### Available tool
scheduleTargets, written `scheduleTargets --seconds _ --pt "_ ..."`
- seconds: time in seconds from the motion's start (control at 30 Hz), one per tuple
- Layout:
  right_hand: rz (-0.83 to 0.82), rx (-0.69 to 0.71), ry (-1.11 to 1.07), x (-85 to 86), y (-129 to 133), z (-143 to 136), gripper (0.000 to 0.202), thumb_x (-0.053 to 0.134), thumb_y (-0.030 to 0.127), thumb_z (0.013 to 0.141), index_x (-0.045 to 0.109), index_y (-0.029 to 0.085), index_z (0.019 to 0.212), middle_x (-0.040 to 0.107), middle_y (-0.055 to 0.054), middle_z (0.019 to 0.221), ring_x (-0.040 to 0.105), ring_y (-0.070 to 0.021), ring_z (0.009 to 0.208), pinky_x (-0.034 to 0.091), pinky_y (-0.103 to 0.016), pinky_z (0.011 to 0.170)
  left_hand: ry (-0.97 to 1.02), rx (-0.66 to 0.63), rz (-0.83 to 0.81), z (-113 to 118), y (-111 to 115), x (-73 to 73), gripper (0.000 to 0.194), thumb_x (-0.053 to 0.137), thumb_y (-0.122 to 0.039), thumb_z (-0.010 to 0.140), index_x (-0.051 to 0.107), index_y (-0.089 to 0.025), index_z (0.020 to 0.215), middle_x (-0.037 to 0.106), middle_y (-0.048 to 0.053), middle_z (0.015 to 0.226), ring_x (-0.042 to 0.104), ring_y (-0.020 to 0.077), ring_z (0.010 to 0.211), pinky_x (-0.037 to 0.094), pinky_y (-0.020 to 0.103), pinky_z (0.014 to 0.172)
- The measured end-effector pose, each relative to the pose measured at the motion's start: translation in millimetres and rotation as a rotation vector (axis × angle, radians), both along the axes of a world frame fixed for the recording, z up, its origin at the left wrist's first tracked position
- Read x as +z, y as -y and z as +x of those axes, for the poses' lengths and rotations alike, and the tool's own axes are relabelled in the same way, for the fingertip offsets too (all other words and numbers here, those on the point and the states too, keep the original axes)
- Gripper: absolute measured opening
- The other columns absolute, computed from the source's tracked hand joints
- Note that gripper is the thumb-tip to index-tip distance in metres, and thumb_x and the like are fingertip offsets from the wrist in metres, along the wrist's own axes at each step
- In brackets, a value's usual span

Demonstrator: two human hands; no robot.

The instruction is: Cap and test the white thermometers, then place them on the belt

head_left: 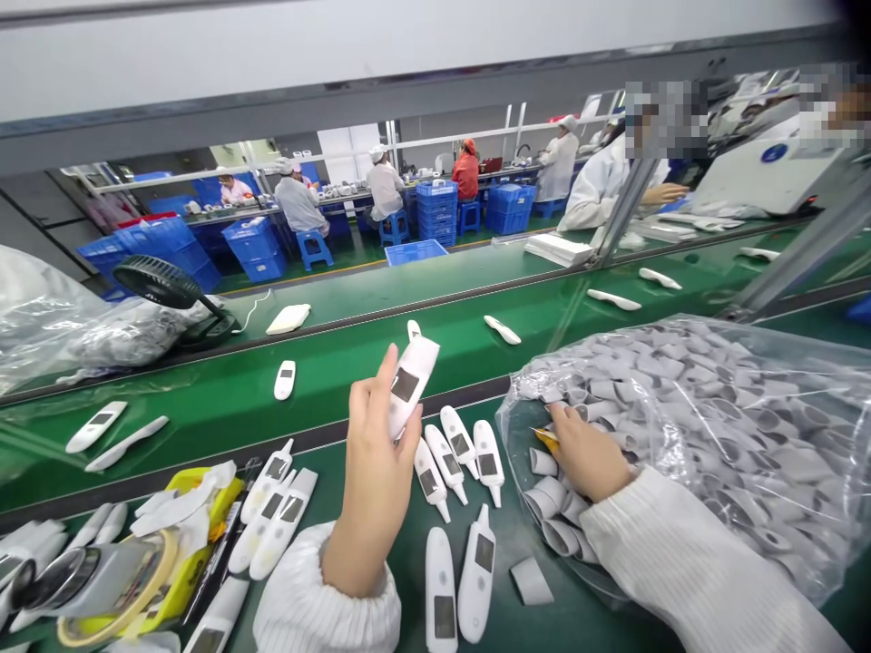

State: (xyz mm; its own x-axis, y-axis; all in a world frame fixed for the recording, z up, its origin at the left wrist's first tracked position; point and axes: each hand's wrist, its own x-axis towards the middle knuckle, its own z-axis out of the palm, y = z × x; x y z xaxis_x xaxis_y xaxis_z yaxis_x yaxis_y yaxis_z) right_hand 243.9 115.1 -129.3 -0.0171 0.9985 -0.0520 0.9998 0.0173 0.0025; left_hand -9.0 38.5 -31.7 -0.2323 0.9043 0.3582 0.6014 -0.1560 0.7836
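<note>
My left hand [373, 453] is closed around a white ear thermometer [410, 381] with a dark screen, held upright above the bench; a light cap covers its upper end. My right hand [589, 452] reaches into a clear plastic bag [687, 426] of grey caps [735, 472]. Its fingers are curled beside the caps, and a yellow pointed object [546, 441] sticks out from under them; the rest of it is hidden. Between my hands lie several uncapped thermometers [487, 461], tips toward me, and two more thermometers [477, 571] nearer. One loose grey cap [532, 581] lies beside them.
A green conveyor belt [340, 358] crosses ahead, carrying scattered thermometers. At left, a yellow tray [167, 594] holds tape and wipes, with capped thermometers [286, 521] beside it. A black fan [160, 283] stands beyond the belt. Metal posts [626, 213] rise at right. Co-workers sit farther off.
</note>
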Motion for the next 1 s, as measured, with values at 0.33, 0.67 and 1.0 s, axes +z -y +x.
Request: scheduleTargets --seconds 0.33,0.67,1.0 --pt "0.071 0.083 -0.3 -6.1 -8 21 0.026 0.046 0.007 0.084 0.059 0.014 0.106 0.064 -0.013 0.112 0.067 -0.022 0.097 0.05 -0.03 0.081 -0.429 0.331 -0.476 -71 -118 -78.9 0.034 0.062 -0.032 0.093 0.059 -0.015 0.123 0.06 0.01 0.124 0.061 0.0234 0.108 0.053 0.046 0.092" --pt "0.125 0.09 -1.031 -14.3 -13 47 0.025 0.063 0.044 0.076 0.061 0.023 0.089 0.07 -0.004 0.084 0.067 -0.0222 0.075 0.053 -0.031 0.067 -0.329 0.378 -0.429 -55 -205 -100.4 0.041 0.062 -0.036 0.093 0.056 -0.017 0.129 0.056 0.012 0.134 0.058 0.0269 0.118 0.051 0.05 0.098" --pt "0.133 0.021 -1.328 -8.2 -4 31 0.035 0.068 0.044 0.079 0.068 0.022 0.107 0.069 -0.007 0.108 0.064 -0.0217 0.093 0.052 -0.03 0.076 0.314 0.235 -0.293 -53 -214 -96.0 0.034 0.061 -0.035 0.094 0.059 -0.015 0.122 0.062 0.01 0.122 0.063 0.0224 0.105 0.056 0.044 0.089"
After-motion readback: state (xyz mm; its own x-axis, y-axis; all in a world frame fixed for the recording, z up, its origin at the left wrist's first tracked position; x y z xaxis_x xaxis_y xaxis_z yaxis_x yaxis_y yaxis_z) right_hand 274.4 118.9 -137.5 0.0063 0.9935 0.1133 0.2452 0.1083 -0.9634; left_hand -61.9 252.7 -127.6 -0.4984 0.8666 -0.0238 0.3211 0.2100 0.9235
